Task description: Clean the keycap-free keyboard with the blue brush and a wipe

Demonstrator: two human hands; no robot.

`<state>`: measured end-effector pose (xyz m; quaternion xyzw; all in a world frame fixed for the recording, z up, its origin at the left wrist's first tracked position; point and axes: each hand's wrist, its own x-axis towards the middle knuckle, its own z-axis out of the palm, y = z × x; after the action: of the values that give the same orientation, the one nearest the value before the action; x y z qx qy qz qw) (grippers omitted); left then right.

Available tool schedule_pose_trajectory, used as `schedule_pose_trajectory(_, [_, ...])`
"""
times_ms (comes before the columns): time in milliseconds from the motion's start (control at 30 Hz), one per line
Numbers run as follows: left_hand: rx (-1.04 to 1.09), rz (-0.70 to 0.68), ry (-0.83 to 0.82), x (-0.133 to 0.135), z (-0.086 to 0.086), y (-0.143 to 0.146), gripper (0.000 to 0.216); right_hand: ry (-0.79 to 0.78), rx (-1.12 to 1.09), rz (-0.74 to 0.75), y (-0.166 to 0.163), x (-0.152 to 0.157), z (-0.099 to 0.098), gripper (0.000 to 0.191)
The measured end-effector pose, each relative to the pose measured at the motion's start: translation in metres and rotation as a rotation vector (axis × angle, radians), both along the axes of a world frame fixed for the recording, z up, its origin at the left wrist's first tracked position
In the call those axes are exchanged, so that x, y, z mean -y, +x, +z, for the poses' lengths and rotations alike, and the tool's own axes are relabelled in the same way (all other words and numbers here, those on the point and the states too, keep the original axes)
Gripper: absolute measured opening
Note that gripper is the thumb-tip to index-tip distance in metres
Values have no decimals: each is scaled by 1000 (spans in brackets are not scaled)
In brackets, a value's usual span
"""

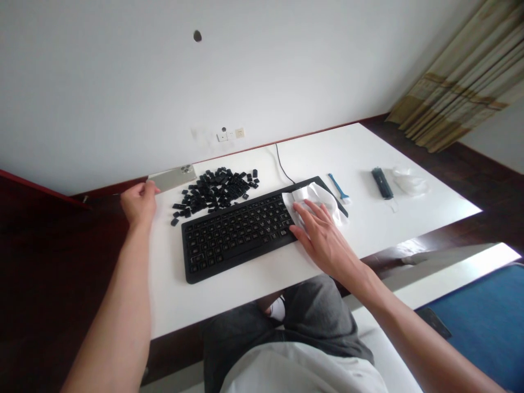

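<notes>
A black keyboard (233, 229) with its keycaps off lies in the middle of a white table (368, 218). My right hand (323, 234) rests flat, fingers stretched out, pressing a white wipe (313, 194) onto the keyboard's right end. A heap of loose black keycaps (215, 191) lies behind the keyboard. My left hand (139, 204) is at the table's left edge, fingers curled, touching the near end of a pale gold phone (174, 177) that lies face down.
A small blue brush (339, 188) lies right of the keyboard. Farther right sit a dark oblong tool (382, 183) and crumpled clear plastic (409, 180). The keyboard's cable (282, 164) runs to the wall. Curtain (458, 82) at far right; blue seat (487, 322) below.
</notes>
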<state>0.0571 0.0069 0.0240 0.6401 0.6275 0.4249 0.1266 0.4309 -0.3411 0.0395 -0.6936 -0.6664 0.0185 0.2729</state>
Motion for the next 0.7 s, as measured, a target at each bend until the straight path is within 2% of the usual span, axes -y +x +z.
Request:
schedule_pose_trajectory(133, [2, 3, 8, -3, -3, -2, 29, -9, -78, -23, 0, -1, 6, 52])
schedule_pose_trajectory(267, [4, -8, 24, -6, -6, -3, 29, -141, -189, -38, 10, -14, 27, 53])
schedule_pose_trajectory(367, [5, -10, 29, -7, -8, -4, 29, -222, -404, 12, 28, -26, 40, 50])
schedule_pose_trajectory(433, [11, -10, 30, -7, -8, -5, 29, -163, -533, 28, 42, -29, 44, 48])
schedule_pose_trajectory(500, [16, -11, 33, -7, -7, -5, 29, -30, -473, -61, 54, -29, 43, 42])
schedule_pose_trajectory(600, [16, -6, 25, -5, -5, -3, 30, 68, -171, -235, 60, -25, 37, 33])
schedule_pose_trajectory(700, [2, -15, 19, -3, -2, 0, 31, 43, -62, -170, 50, -22, 30, 29])
